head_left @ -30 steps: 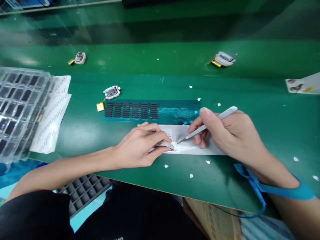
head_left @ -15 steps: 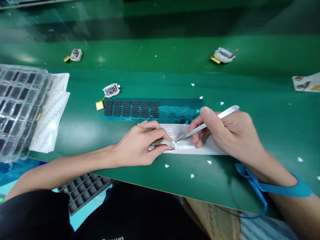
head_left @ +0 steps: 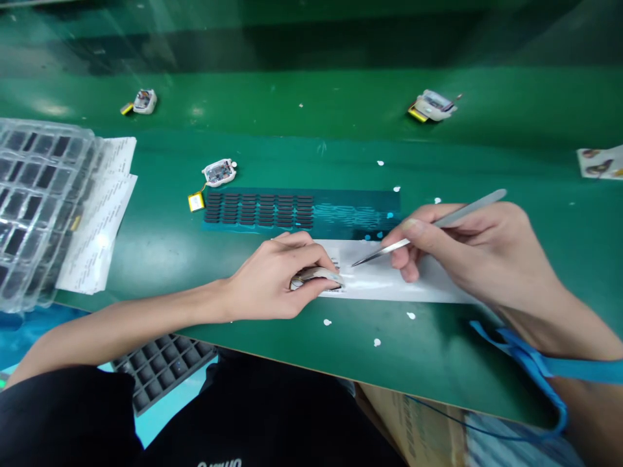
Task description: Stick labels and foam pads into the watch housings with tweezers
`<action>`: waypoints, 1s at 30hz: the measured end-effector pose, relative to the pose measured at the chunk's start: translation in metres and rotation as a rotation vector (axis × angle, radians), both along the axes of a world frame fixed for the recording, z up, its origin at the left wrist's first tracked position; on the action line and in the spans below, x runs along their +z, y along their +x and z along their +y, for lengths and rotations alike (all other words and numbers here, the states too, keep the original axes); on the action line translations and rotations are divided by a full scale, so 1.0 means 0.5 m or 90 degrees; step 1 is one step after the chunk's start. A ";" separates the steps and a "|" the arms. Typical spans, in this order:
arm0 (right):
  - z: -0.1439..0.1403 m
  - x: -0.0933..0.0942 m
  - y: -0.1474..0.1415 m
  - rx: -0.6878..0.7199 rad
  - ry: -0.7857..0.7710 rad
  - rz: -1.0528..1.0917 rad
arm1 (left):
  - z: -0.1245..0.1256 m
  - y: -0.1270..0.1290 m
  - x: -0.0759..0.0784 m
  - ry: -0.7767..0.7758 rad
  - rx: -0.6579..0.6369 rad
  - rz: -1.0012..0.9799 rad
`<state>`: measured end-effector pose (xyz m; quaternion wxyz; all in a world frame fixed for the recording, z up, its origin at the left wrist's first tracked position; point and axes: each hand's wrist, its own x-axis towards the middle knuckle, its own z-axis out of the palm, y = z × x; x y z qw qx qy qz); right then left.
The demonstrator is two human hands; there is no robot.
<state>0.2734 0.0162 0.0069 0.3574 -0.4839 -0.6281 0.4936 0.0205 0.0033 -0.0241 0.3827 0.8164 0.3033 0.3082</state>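
Pale casing [head_left: 318,277] pinched between thumb and fingers of left hand [head_left: 277,279], over white sheet [head_left: 379,285]. Far left of that hand, stacked clear trays [head_left: 39,194] beside printed papers [head_left: 95,240] on glossy green worktop [head_left: 170,266]. Below-left of it, past worktop's near edge, grey divided tray [head_left: 165,366]. Beyond it, teal film [head_left: 350,211] bearing dark strips [head_left: 263,211]. Nearer, between both hands, white tabs [head_left: 411,316]; lower, brown cardboard [head_left: 428,421]. Gripped in right hand [head_left: 467,240], tweezers [head_left: 455,217], tip near casing. Behind that hand, blue wrist strap [head_left: 584,370].

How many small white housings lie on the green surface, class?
3: upper-left housing, upper-right housing, and nearer housing by the blue strip. The left hand may hide another.
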 end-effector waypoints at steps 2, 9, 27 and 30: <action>0.000 0.000 0.002 -0.039 0.022 0.007 | -0.001 0.002 0.007 -0.040 0.033 -0.031; -0.041 0.010 -0.037 -0.187 0.048 0.152 | -0.009 0.010 0.038 -0.400 0.058 -0.204; -0.078 -0.006 -0.058 -0.104 0.054 0.129 | -0.030 0.006 0.045 -0.416 -0.053 -0.224; -0.078 -0.006 -0.057 -0.081 0.021 0.149 | -0.032 0.008 0.043 -0.418 -0.054 -0.232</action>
